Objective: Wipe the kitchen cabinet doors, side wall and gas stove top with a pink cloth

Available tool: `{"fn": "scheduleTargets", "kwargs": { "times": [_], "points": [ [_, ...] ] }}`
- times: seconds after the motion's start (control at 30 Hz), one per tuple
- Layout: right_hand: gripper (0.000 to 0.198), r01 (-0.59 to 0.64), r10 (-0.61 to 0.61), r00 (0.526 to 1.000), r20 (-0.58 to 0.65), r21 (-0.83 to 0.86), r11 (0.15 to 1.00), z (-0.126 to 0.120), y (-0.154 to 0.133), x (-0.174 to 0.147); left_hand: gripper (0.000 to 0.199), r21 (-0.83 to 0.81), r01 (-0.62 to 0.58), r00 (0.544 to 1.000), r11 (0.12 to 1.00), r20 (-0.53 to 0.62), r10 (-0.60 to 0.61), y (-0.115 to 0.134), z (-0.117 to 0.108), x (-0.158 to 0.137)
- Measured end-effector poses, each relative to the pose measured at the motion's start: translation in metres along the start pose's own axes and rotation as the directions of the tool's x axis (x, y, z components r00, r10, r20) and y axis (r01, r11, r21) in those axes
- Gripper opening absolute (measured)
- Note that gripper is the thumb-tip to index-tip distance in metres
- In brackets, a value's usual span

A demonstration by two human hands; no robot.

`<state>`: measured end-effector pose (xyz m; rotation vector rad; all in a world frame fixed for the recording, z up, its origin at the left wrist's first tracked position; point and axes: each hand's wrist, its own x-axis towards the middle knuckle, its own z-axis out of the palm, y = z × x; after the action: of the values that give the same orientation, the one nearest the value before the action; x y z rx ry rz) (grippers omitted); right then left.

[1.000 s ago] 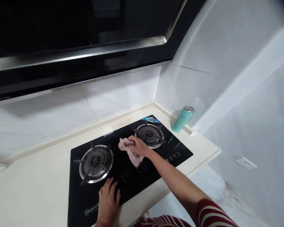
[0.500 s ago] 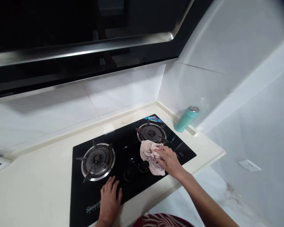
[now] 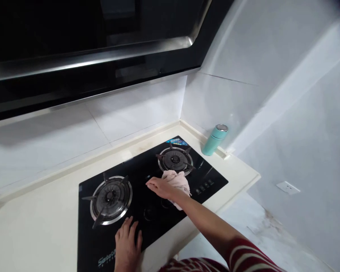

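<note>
1. The cooktop [image 3: 140, 196] extended beneath both hands.
2. The pink cloth [image 3: 177, 180] lay bunched against the right hand [image 3: 160, 187], on its right side.
3. That hand's fingers were together; whether they gripped could not be determined.
4. The left hand [image 3: 127, 241] rested open on the cooktop.
</note>
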<state>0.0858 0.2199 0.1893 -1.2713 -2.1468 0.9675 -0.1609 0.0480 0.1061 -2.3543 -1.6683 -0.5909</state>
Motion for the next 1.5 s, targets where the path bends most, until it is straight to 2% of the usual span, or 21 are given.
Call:
{"fn": "scheduleTargets", "kwargs": {
  "times": [0.1,0.17,0.27,0.33,0.4,0.47,0.57,0.67,0.8,0.87,0.93,1.0,1.03,1.07,1.13,1.27,1.37,1.5],
  "points": [
    [0.031,-0.005,-0.022,0.96,-0.281,-0.097,0.995,-0.014,0.015,-0.024,0.025,0.004,-0.005,1.0,1.0,0.007,0.005,0.0,0.0,0.0],
    [0.031,-0.107,0.028,0.904,-0.426,-0.163,0.981,-0.019,0.033,-0.047,0.025,0.002,-0.002,1.0,1.0,0.012,0.002,0.0,0.0,0.0],
    [0.035,-0.295,0.119,0.837,-0.534,-0.257,0.92,-0.015,0.06,-0.076,0.025,-0.004,0.006,1.0,1.0,0.01,-0.006,0.001,0.0,0.001],
    [0.03,-0.26,0.094,0.858,-0.505,-0.268,0.928,-0.009,0.071,-0.083,0.025,-0.007,0.008,1.0,1.0,0.01,-0.008,0.001,-0.001,0.002],
    [0.027,-0.113,0.013,0.909,-0.416,-0.216,0.97,-0.006,0.073,-0.079,0.025,-0.006,0.007,1.0,1.0,0.01,-0.007,0.001,-0.001,0.003],
    [0.026,0.011,-0.068,0.94,-0.335,-0.17,0.985,-0.007,0.067,-0.067,0.025,-0.001,0.006,1.0,1.0,0.008,-0.006,0.001,0.0,0.003],
    [0.021,0.115,-0.148,0.959,-0.241,-0.149,0.982,-0.013,0.045,-0.044,0.025,0.012,0.007,1.0,1.0,0.007,-0.007,-0.001,0.002,0.001],
    [0.021,0.233,-0.246,0.948,-0.203,-0.084,0.969,-0.016,0.01,-0.029,0.025,0.029,-0.003,1.0,1.0,0.014,0.002,-0.002,0.003,0.0],
    [0.028,0.367,-0.351,0.896,-0.273,0.006,0.93,-0.018,-0.031,-0.013,0.025,0.048,-0.006,1.0,0.999,0.021,0.005,-0.001,0.002,0.0],
    [0.028,0.31,-0.315,0.931,-0.183,-0.057,0.949,-0.015,-0.036,-0.003,0.024,0.048,-0.004,1.0,0.999,0.021,0.003,0.0,0.001,0.001],
    [0.034,0.221,-0.211,0.975,0.073,-0.161,0.962,-0.009,-0.031,0.006,0.024,0.042,-0.005,1.0,0.999,0.017,0.004,0.0,0.001,0.001],
    [0.048,0.163,-0.07,0.949,0.308,-0.288,0.944,0.0,-0.022,0.013,0.025,0.038,-0.009,1.0,0.999,0.016,0.008,0.0,0.001,0.001],
    [0.051,0.145,-0.013,0.934,0.357,-0.345,0.927,0.004,-0.018,0.017,0.025,0.039,-0.012,1.0,0.999,0.015,0.011,0.0,0.001,0.001],
    [0.05,0.124,0.027,0.934,0.357,-0.393,0.911,0.008,-0.015,0.02,0.026,0.042,-0.015,1.0,0.999,0.015,0.015,-0.001,0.001,0.001],
    [0.044,0.072,0.065,0.957,0.281,-0.449,0.89,0.012,-0.009,0.024,0.026,0.044,-0.023,1.0,0.999,0.015,0.022,-0.002,0.001,0.001],
    [0.041,-0.01,0.098,0.98,0.175,-0.445,0.895,0.005,0.007,0.022,0.026,0.026,-0.013,1.0,1.0,0.008,0.013,-0.004,0.002,0.0],
    [0.04,-0.036,0.089,0.99,0.106,-0.423,0.906,-0.002,0.027,0.008,0.027,0.011,0.002,1.0,1.0,0.022,-0.002,-0.005,0.004,-0.001],
    [0.033,-0.004,0.029,0.998,0.058,-0.389,0.921,-0.001,0.045,-0.02,0.027,0.001,0.012,0.999,1.0,0.037,-0.012,-0.006,0.005,-0.003]
  ]
}}
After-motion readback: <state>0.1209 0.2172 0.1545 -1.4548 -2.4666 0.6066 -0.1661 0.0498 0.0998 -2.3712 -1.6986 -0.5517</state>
